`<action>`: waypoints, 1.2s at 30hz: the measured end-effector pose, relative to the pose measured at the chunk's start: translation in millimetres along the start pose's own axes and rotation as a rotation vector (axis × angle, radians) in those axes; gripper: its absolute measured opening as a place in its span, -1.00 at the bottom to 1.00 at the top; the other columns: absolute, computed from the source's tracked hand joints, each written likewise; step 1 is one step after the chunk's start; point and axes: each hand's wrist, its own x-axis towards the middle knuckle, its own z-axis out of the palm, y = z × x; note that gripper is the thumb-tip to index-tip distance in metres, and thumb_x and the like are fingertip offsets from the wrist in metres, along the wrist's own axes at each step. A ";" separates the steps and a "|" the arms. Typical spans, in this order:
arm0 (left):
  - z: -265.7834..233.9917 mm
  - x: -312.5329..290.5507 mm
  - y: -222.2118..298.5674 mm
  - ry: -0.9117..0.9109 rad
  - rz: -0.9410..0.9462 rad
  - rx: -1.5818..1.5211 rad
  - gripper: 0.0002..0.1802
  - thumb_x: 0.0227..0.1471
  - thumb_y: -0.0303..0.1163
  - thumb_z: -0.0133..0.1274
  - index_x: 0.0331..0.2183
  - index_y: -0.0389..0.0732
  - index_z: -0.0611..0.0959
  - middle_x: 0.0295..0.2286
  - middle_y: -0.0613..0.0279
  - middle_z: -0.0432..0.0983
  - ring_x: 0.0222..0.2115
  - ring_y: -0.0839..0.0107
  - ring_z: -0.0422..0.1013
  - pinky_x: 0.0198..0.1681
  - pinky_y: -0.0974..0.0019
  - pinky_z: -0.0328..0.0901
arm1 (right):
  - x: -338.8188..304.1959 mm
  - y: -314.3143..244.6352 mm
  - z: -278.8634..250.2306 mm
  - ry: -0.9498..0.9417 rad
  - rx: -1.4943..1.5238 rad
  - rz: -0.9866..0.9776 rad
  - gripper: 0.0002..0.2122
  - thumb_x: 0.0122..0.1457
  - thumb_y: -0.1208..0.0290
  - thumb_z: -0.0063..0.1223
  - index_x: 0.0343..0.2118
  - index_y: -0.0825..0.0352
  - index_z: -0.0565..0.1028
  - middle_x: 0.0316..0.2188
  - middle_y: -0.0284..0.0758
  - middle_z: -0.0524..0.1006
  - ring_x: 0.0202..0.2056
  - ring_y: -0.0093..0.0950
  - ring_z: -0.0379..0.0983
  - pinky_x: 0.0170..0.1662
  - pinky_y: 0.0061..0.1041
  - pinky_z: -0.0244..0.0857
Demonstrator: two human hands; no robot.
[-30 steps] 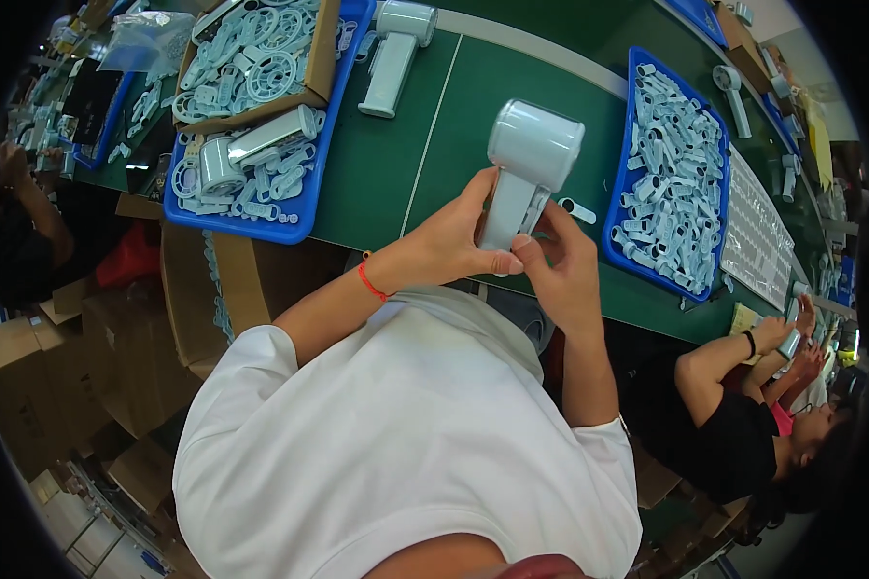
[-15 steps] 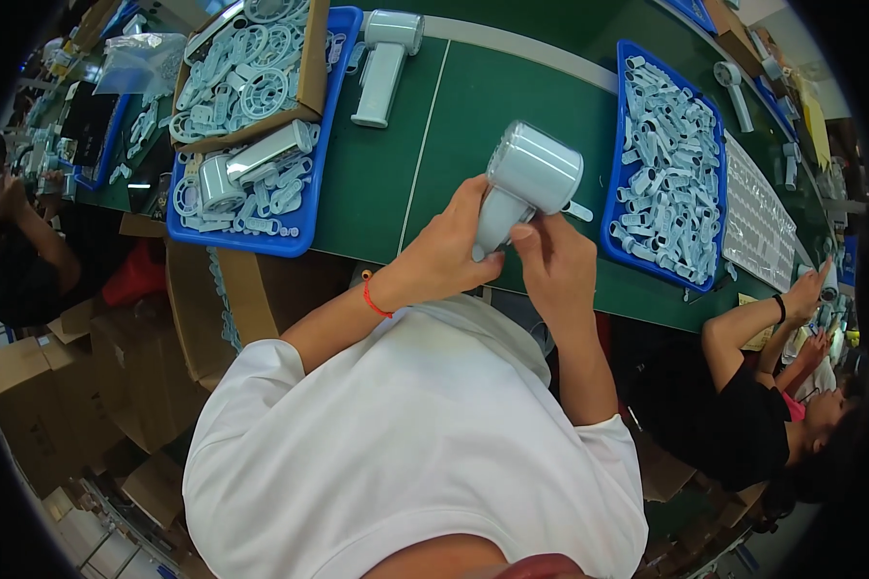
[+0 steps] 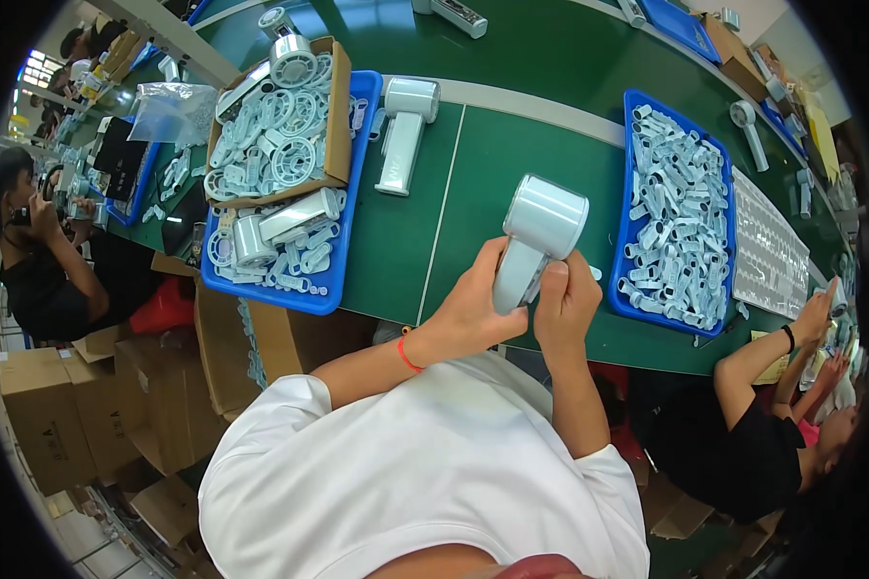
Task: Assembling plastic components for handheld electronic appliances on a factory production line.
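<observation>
Gripping a pale handheld device (image 3: pixel 536 241), left hand (image 3: pixel 478 304) and right hand (image 3: pixel 565 299) fingers closed around its handle, handle mostly hidden.

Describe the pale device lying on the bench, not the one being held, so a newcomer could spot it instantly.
Start at the green bench and find the blue tray on its left holding a cardboard box of white rings. Just right of that tray, beside the white line, lies the pale handheld device, flat and untouched. Unlike its twin gripped in both hands, nobody holds it.
</observation>
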 end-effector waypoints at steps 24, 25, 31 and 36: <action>23.9 16.3 23.2 0.077 -0.003 -0.174 -0.24 -0.34 -0.47 0.05 -0.01 -0.38 0.18 -0.22 0.07 0.29 -0.16 0.36 0.26 -0.06 0.32 0.18 | 16.9 -6.5 -6.8 0.207 0.386 0.141 -0.51 0.14 0.01 -0.11 -0.69 0.39 0.24 -0.73 -0.48 0.19 -0.61 -0.70 0.06 -0.60 -0.60 -0.10; 22.4 19.9 24.9 0.061 -0.010 -0.186 -0.24 -0.34 -0.47 0.05 -0.01 -0.38 0.18 -0.22 0.07 0.29 -0.16 0.36 0.26 -0.06 0.32 0.18 | 19.0 -6.1 -7.4 0.215 0.369 0.150 -0.51 0.14 0.01 -0.11 -0.69 0.39 0.24 -0.73 -0.48 0.19 -0.61 -0.70 0.06 -0.60 -0.60 -0.10; 9.7 28.4 16.8 0.067 -0.173 -0.443 -0.36 -0.26 -0.56 -0.04 -0.04 -0.32 0.17 -0.36 0.17 0.31 -0.53 0.48 0.37 -0.57 0.41 0.33 | 33.8 -17.6 -14.1 -0.183 -0.015 0.208 -0.59 0.19 0.06 -0.20 -0.56 0.39 0.31 -0.71 -0.30 0.35 -0.65 -0.52 0.32 -0.60 -0.47 0.12; 8.5 31.4 23.2 -0.057 -0.219 -0.394 -0.40 -0.25 -0.60 -0.11 -0.05 -0.34 0.16 -0.42 0.15 0.32 -0.58 0.47 0.36 -0.59 0.39 0.32 | 21.4 -6.8 -12.9 -0.088 0.133 0.139 -0.70 0.19 0.17 -0.23 -0.40 0.37 0.32 -0.69 -0.19 0.40 -0.70 -0.33 0.36 -0.63 -0.43 0.20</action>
